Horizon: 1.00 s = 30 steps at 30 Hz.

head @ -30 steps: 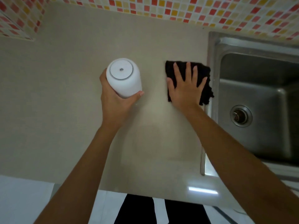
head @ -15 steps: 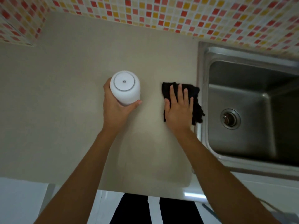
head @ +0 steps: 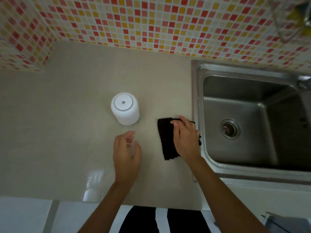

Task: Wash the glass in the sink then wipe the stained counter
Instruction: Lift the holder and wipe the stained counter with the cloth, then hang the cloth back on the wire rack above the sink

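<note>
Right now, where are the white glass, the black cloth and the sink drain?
white glass [head: 124, 109]: head view, on its upturned base and side.
black cloth [head: 166, 140]: head view, on the bare part left of the right hand.
sink drain [head: 229, 129]: head view, on the strainer's centre.

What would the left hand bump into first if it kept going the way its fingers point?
Probably the white container: the left hand points up the counter towards it, with bare surface between. Height is unclear, so it might pass above.

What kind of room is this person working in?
Most likely a home kitchen: a stainless steel sink set into a beige counter, backed by a red and yellow mosaic tile wall.
</note>
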Tool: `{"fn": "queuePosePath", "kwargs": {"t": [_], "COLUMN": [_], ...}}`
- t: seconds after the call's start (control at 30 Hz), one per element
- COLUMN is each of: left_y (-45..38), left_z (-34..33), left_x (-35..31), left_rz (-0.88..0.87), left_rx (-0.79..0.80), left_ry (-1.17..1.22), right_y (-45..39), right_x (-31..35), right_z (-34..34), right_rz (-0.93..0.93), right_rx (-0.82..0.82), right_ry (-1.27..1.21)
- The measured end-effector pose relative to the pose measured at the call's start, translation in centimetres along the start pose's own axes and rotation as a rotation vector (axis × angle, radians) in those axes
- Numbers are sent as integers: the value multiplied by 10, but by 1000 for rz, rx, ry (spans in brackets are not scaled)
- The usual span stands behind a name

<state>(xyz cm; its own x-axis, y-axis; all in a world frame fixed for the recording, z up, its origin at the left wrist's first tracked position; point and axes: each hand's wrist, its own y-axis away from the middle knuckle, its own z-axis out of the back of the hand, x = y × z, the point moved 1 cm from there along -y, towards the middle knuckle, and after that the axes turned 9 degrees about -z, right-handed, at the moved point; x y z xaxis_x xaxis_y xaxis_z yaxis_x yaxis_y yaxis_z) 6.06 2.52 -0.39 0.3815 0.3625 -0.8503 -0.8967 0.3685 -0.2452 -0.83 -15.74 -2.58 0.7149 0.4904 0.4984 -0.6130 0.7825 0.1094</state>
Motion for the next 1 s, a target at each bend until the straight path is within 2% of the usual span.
{"fn": "queuePosePath", "kwargs": {"t": [0.07, 0.13, 0.23, 0.37, 0.6, 0.73, 0.87, 1.0], "left_y": [-1, -17, -48, -70, -88, -96, -94, -82], "left_z": [-18, -42, -80, -105, -85, -83, -94, -118], "left_x": [-6, -11, -17, -13, -55, -106, -164, -223], "left_rz": [-122, -178, -147, -45, -187, -320, -418, -531], "left_rx": [187, 307, 400, 557, 637, 658, 615, 587], "left_ry": [-17, -54, -182, -339, -264, -259, -262, -255], "right_y": [-13, -23, -34, -41, -42, -39, -39, -47], "right_x": [-6, -11, -17, -24, -37, -51, -74, -104], "right_z": [4, 8, 18, 31, 96, 149, 205, 261], "right_rz": [31, 0, -128, -134, -22, 59, 134, 213], "right_rx": [-66, -72, -41, 48, 241, 140, 84, -45], "right_ry": [18, 87, 177, 149, -240, -345, -266, -198]}}
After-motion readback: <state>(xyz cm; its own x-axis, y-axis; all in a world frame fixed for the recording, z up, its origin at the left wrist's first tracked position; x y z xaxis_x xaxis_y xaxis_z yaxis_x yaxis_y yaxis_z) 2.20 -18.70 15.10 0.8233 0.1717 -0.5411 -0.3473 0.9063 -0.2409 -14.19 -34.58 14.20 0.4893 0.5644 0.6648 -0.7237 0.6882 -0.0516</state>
